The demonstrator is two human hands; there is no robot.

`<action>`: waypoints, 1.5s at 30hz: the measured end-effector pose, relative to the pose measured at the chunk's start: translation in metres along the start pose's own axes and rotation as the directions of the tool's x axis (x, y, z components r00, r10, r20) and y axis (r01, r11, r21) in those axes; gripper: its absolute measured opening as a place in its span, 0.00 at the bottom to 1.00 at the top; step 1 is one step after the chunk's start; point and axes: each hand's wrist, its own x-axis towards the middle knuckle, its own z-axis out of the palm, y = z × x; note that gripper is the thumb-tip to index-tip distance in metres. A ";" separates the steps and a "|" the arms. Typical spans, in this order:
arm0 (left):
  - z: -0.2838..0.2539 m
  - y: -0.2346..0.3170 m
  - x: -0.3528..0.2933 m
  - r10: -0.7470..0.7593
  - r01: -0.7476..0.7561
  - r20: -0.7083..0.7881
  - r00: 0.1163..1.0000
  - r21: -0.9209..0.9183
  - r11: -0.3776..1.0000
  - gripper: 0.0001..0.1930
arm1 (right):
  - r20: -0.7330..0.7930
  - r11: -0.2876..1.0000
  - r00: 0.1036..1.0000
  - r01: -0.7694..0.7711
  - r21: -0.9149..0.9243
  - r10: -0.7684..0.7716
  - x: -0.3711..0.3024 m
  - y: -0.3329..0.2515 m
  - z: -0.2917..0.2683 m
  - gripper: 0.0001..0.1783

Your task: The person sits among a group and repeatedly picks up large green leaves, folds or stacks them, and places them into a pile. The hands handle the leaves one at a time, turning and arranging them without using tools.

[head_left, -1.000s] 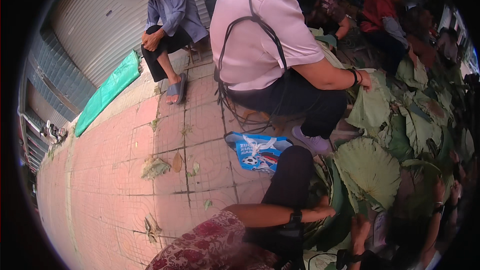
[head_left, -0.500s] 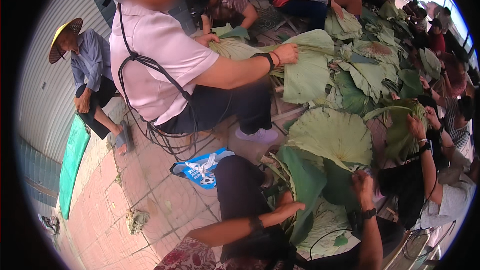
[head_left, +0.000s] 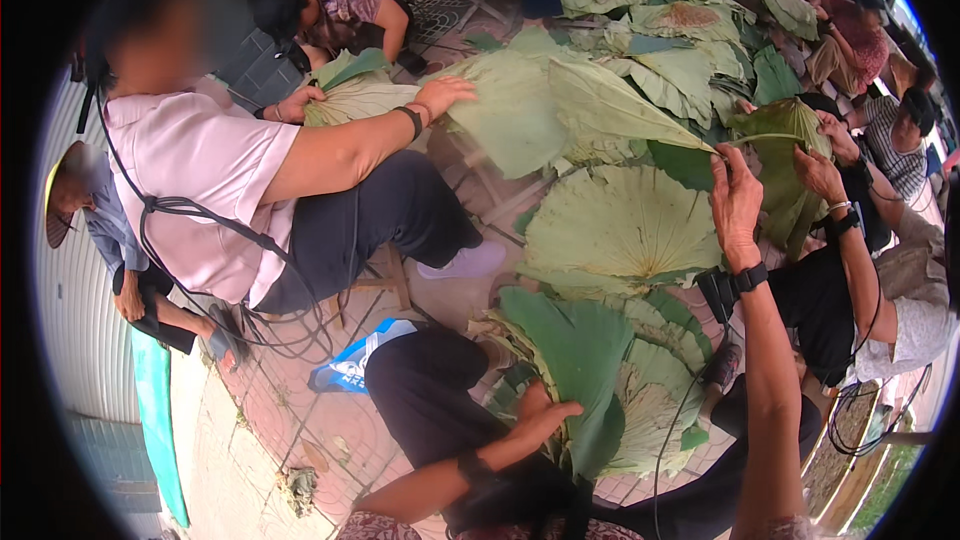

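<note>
Left hand [head_left: 543, 420] gripping the green leaves [head_left: 577, 345] low in front, fingers curling round their edge. Pale leaf [head_left: 605, 110] stretching farther up, lying over other leaves [head_left: 630, 230] and narrowing rightward to a tip. Right hand [head_left: 736, 197] pinching that tip between fingers and thumb. Leaf looking light, limp, probably tearing easily; gathered tip seeming a safer hold than the thin rim.

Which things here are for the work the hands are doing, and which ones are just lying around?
For the work:
pale leaf, pinched at its tip by the right hand
folded green leaves, gripped by the left hand
big round leaf, spread out between them

Just lying about, it seems:
blue bag, partly behind a knee
green sheet, far left
crumpled dry scrap
</note>
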 end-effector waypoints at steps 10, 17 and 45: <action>-0.006 -0.012 0.009 -0.070 0.071 -0.010 0.997 0.074 0.995 0.24 | 0.721 0.979 0.666 -0.075 -0.191 0.192 -0.165 0.132 0.129 0.15; -0.004 0.015 0.001 -0.055 0.055 0.004 0.998 -0.037 0.998 0.26 | 0.877 0.999 0.480 -0.041 0.009 0.012 -0.257 0.091 0.084 0.11; 0.023 0.017 0.025 0.131 -0.131 -0.011 0.991 -0.174 0.976 0.21 | 0.896 0.896 0.442 -0.377 0.235 -0.049 -0.273 -0.075 -0.088 0.41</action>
